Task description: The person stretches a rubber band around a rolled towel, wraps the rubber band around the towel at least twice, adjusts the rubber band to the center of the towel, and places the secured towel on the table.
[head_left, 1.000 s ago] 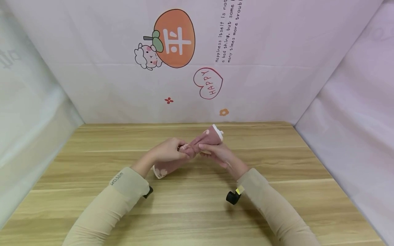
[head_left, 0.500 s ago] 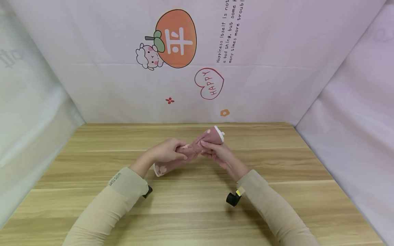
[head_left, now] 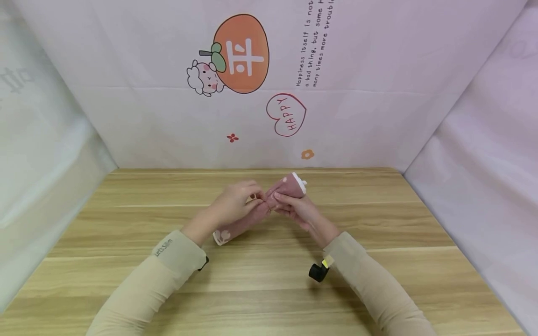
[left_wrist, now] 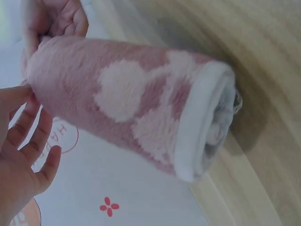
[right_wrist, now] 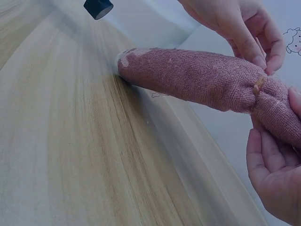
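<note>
A dusty-pink rolled towel with white edging and pale flower shapes slants across the middle, cinched narrow at its waist. A thin tan rubber band circles that waist in the right wrist view. My left hand pinches with thumb and forefinger right at the band, the other fingers spread apart. My right hand grips the towel just right of the waist, thumb on top and fingers beneath. In the left wrist view, the towel's near end shows its rolled layers inside the white edge.
The wood-grain table runs back to a white printed cloth, with more white cloth at both sides. A black wrist camera hangs under the right sleeve.
My left hand has let go of the towel's left half and moved up to the waist, where its fingertips now pinch. My right hand keeps its hold, shifted only slightly.
</note>
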The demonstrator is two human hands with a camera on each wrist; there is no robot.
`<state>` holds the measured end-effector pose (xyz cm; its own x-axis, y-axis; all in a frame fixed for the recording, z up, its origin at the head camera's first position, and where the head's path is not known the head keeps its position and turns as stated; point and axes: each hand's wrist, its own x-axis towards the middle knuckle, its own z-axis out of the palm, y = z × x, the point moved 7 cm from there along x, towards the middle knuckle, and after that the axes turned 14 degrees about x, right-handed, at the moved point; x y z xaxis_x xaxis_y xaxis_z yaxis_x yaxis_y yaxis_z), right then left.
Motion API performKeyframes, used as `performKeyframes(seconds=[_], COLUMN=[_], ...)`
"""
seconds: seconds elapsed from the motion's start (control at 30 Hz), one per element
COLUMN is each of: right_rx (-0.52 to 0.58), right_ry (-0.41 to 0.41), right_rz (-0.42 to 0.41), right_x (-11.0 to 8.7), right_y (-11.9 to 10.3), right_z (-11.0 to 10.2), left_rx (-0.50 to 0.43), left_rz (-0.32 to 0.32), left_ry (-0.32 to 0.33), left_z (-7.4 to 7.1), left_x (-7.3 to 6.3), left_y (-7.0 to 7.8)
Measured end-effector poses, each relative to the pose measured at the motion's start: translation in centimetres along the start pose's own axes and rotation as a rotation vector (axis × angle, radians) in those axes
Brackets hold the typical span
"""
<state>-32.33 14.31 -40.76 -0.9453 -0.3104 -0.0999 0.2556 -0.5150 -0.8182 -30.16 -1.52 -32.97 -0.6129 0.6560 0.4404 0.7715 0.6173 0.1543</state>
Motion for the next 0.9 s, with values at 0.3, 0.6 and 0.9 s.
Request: performKeyframes(seconds=[0.3, 0.6, 0.9], right_rx=[-0.012, -0.041, -0.047], right_ry=[-0.004, 0.041, 0.056], right_rz=[-0.014, -0.001, -0.008], right_x=[-0.1, -0.2, -0.4], right_y=[-0.3, -0.1, 0.2], right_z=[0.1, -0.1, -0.2], left_rx=[0.168, 0.344, 0.279], left_rz=[0.103, 0.132, 0.188], left_ry=[0.066, -0.005, -0.037], left_z=[-0.6, -0.4, 0.0], left_x=[0.2, 0.3, 0.4], left_y=[1.1, 1.8, 2.2])
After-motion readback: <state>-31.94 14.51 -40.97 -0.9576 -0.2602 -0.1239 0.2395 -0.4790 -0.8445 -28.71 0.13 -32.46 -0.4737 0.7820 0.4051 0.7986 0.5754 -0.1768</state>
